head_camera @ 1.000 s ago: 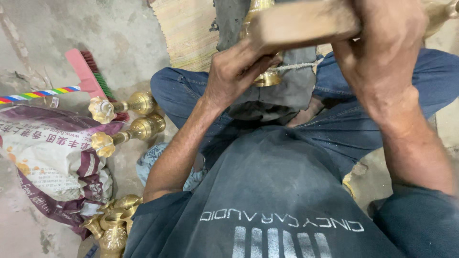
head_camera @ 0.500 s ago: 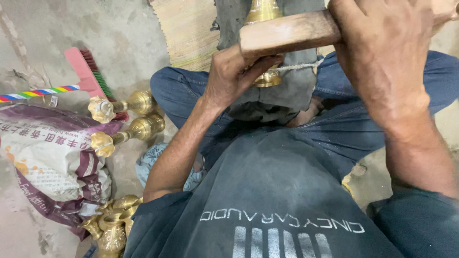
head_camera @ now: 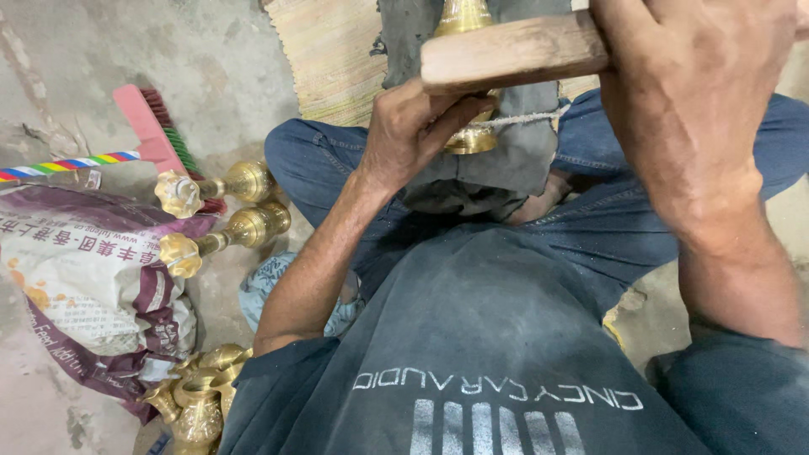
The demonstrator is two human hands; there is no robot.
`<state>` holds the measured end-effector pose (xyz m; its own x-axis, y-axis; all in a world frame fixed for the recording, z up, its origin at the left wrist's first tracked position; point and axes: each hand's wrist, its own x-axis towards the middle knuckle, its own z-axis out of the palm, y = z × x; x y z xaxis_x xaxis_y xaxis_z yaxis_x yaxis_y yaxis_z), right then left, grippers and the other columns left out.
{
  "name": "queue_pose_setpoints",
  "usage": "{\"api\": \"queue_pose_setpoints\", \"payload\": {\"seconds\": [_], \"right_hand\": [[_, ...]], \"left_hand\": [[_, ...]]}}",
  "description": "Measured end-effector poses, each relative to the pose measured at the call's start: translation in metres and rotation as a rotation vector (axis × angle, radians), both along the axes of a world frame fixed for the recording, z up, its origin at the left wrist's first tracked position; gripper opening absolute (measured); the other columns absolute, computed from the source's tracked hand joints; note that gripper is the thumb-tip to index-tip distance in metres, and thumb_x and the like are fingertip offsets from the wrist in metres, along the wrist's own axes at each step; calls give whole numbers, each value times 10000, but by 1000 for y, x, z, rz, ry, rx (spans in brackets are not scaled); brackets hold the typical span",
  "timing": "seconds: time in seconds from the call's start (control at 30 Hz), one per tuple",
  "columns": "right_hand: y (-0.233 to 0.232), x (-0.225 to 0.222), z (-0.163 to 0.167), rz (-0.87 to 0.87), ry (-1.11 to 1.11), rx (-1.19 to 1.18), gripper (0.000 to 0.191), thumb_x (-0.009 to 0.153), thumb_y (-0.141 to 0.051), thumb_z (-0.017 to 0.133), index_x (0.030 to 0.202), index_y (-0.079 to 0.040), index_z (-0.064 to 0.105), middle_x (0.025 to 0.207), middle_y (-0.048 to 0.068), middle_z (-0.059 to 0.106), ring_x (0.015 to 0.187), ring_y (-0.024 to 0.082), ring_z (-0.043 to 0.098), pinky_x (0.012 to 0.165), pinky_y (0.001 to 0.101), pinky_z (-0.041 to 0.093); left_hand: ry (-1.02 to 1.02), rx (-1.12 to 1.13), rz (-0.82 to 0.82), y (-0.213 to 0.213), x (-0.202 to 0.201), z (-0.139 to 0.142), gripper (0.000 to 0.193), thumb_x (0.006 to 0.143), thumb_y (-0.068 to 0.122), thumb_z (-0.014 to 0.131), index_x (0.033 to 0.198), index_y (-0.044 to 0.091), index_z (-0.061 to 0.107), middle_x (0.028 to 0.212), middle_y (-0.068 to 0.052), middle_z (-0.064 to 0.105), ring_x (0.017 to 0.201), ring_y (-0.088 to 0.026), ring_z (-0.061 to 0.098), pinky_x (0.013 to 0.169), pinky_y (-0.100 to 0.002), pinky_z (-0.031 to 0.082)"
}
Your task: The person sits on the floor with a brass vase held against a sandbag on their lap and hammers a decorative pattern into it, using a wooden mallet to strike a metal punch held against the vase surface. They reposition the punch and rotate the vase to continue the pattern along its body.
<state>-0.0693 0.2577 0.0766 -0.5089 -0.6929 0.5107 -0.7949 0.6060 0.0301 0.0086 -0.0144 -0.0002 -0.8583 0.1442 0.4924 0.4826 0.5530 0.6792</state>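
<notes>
While R hand [head_camera: 683, 109] grips mallet [head_camera: 514, 52], brass stands [head_camera: 223, 206] nearby

**Brass Lamp Piece and Wooden Block: Condition and Position**

The brass lamp piece [head_camera: 468, 135] is polished and golden, with a flared round base at its lower end and a narrower turned body [head_camera: 462, 15] rising out of the top of the view; it stands roughly upright over the lap, against dark grey cloth; the left hand [head_camera: 413, 126] grips it at the base, fingers wrapped around the rim; its middle section is hidden behind the block. The wooden block [head_camera: 514, 52] is light brown, smooth, with a rounded end facing left; it lies nearly horizontal, crossing in front of the brass piece; the right hand [head_camera: 691, 93] clasps its right portion; whether it touches the brass cannot be determined.
</notes>
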Motion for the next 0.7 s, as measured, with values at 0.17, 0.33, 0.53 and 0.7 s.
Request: {"api": "queue_pose_setpoints", "payload": {"seconds": [0.17, 0.33, 0.53, 0.7], "right_hand": [[0, -2, 0, 2, -1, 4, 352, 849, 30, 709, 1170, -70, 603, 1056, 80, 589, 980, 284, 582, 851, 386, 418], [0, -3, 0, 4, -1, 11, 352, 848, 34, 707, 1168, -69, 603, 1052, 82, 588, 976, 285, 581, 848, 386, 418], [1, -1, -1, 6, -6, 20, 351, 847, 39, 705, 1166, -68, 603, 1048, 83, 587, 971, 287, 581, 844, 386, 418], [-2, -2, 4, 6, -9, 16, 351, 846, 42, 703, 1164, -67, 603, 1044, 85, 586, 967, 288, 581, 840, 386, 418]], "left_hand": [[3, 34, 0, 1, 0, 2, 321, 1001, 123, 813, 1293, 112, 679, 1060, -38, 748, 912, -168, 769, 762, -316, 631], [-2, 36, 12, 2, 1, -3, 315, 975, 151, 838, 1251, 107, 694, 1043, -32, 747, 907, -156, 771, 752, -305, 644], [16, 3, 19, 1, 0, -12, 317, 984, 152, 818, 1274, 121, 694, 1090, -34, 755, 922, -154, 773, 777, -288, 671], [-5, -19, 18, 1, 0, -10, 337, 963, 167, 851, 1264, 98, 715, 970, -40, 740, 823, -153, 753, 690, -312, 623]]}}
